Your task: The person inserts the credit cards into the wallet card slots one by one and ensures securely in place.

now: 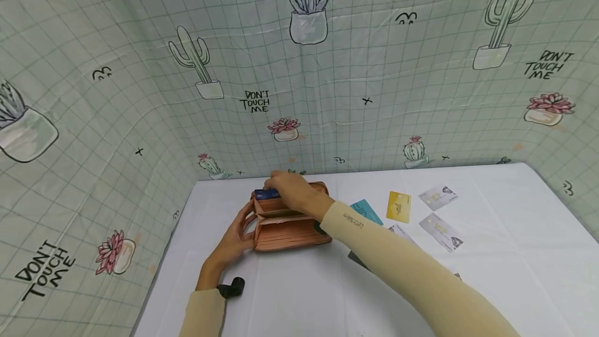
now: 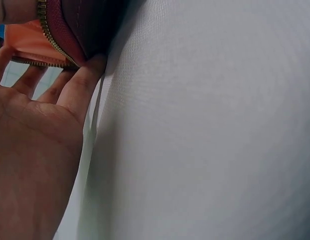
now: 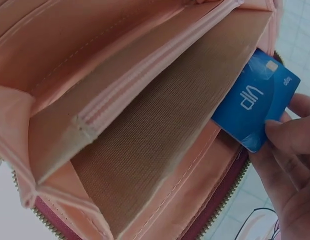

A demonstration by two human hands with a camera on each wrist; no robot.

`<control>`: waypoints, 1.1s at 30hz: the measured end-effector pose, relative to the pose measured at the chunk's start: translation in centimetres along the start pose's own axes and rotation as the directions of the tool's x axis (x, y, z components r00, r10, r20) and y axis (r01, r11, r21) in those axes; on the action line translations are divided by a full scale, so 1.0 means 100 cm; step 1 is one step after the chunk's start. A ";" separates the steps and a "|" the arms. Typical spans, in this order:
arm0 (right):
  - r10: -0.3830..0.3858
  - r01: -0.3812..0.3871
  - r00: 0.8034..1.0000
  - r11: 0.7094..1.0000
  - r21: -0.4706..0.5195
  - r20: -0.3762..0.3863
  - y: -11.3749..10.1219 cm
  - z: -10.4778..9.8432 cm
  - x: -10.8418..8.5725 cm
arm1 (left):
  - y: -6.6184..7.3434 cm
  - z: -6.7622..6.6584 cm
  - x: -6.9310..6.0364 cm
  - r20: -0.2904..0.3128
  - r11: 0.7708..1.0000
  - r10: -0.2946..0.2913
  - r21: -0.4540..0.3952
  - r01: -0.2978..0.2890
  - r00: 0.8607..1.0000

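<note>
An unzipped wallet [image 1: 292, 238] with a pinkish-orange lining and several compartments stands spread open on the white table. My left hand [image 1: 234, 238] holds its left end, fingers along the zippered edge [image 2: 57, 47]. Over the wallet's far side reaches my right hand [image 1: 292, 191]. Between thumb and fingers it pinches a blue VIP card [image 3: 254, 100] with a gold chip. In the right wrist view the card sits partly behind a compartment divider [image 3: 145, 110], its outer part still exposed. My right forearm covers some of the wallet's right side in the head view.
Right of the wallet lie a teal card [image 1: 367, 211], a yellow card [image 1: 399, 207] and silver VIP cards, one nearer the back [image 1: 438, 196]. A dark card [image 1: 357, 259] shows partly from under the right sleeve. A patterned cloth [image 1: 365, 134] rises behind the table.
</note>
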State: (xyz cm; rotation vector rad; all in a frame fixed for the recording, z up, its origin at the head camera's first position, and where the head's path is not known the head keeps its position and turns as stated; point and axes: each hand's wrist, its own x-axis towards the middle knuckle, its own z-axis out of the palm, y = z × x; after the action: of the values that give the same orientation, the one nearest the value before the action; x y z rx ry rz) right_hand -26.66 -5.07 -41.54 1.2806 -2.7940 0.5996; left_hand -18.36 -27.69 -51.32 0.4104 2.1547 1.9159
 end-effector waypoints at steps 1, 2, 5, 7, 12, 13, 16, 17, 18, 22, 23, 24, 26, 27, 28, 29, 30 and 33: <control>0.002 -0.002 1.000 1.000 0.001 0.007 0.000 0.000 0.000 | 0.000 0.000 0.000 0.000 1.000 0.000 0.002 0.000 1.000; 0.005 -0.005 1.000 1.000 0.004 0.011 0.000 -0.001 0.001 | 0.000 0.000 0.000 0.001 1.000 0.001 0.002 -0.001 1.000; 0.017 -0.017 0.999 1.000 0.006 0.035 0.001 -0.001 0.001 | -0.001 0.000 0.001 0.000 1.000 -0.003 0.004 0.003 1.000; 0.020 -0.019 0.998 1.000 -0.006 0.059 0.002 -0.001 0.002 | -0.001 -0.001 0.001 0.000 1.000 -0.008 0.007 0.008 1.000; 0.021 -0.021 0.993 1.000 -0.007 0.115 0.004 0.002 -0.001 | -0.001 -0.001 0.001 0.002 1.000 -0.012 0.009 0.012 1.000; 0.022 -0.023 0.993 1.000 0.001 0.117 0.005 0.003 -0.002 | -0.001 -0.001 0.001 0.001 1.000 -0.013 0.009 0.013 1.000; 0.007 -0.010 0.995 1.000 0.029 0.104 0.007 0.004 -0.005 | -0.001 -0.001 0.001 0.005 1.000 -0.015 0.003 0.015 1.000; -0.006 0.003 0.996 1.000 0.029 0.094 0.009 0.005 -0.006 | -0.001 -0.001 0.002 0.006 1.000 -0.015 0.002 0.015 1.000; -0.020 0.017 0.996 0.999 0.030 0.084 0.010 0.006 -0.008 | -0.001 -0.001 0.002 0.008 1.000 -0.014 0.002 0.014 1.000; -0.074 0.074 0.996 0.997 0.007 0.056 0.012 0.009 -0.013 | -0.003 -0.002 0.001 0.017 1.000 -0.004 0.003 0.004 1.000; -0.083 0.083 0.995 0.997 -0.001 0.055 0.013 0.009 -0.013 | -0.003 -0.002 0.001 0.019 1.000 -0.003 0.004 0.003 1.000; -0.088 0.088 0.995 0.996 -0.003 0.054 0.013 0.010 -0.014 | -0.003 -0.002 0.001 0.018 1.000 -0.002 0.006 0.002 1.000; -0.090 0.090 0.994 0.996 -0.004 0.056 0.012 0.009 -0.014 | -0.003 -0.002 0.001 0.018 1.000 -0.001 0.006 0.001 1.000; -0.089 0.090 0.994 0.996 -0.003 0.057 0.011 0.009 -0.014 | -0.003 -0.002 0.001 0.016 1.000 -0.001 0.007 0.001 1.000; -0.093 0.093 0.994 0.996 -0.003 0.057 0.010 0.009 -0.014 | -0.003 -0.001 0.001 0.016 1.000 -0.001 0.004 0.001 1.000; -0.097 0.098 0.994 0.995 -0.013 0.060 0.010 0.009 -0.013 | -0.003 -0.001 0.001 0.016 1.000 -0.001 0.003 0.001 1.000; -0.101 0.103 0.993 0.994 -0.020 0.065 0.009 0.009 -0.013 | -0.003 -0.001 0.001 0.015 1.000 -0.001 0.002 0.001 1.000; -0.110 0.116 0.989 0.991 -0.066 0.094 0.009 0.012 -0.014 | -0.003 -0.001 0.001 0.014 1.000 -0.002 0.000 0.002 1.000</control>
State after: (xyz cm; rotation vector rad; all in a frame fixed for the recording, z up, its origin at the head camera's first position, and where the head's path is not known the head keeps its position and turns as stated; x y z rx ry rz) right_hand -26.20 -3.98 -43.14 1.4756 -2.7604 0.4428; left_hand -18.47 -27.76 -51.58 0.4193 2.1453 1.9065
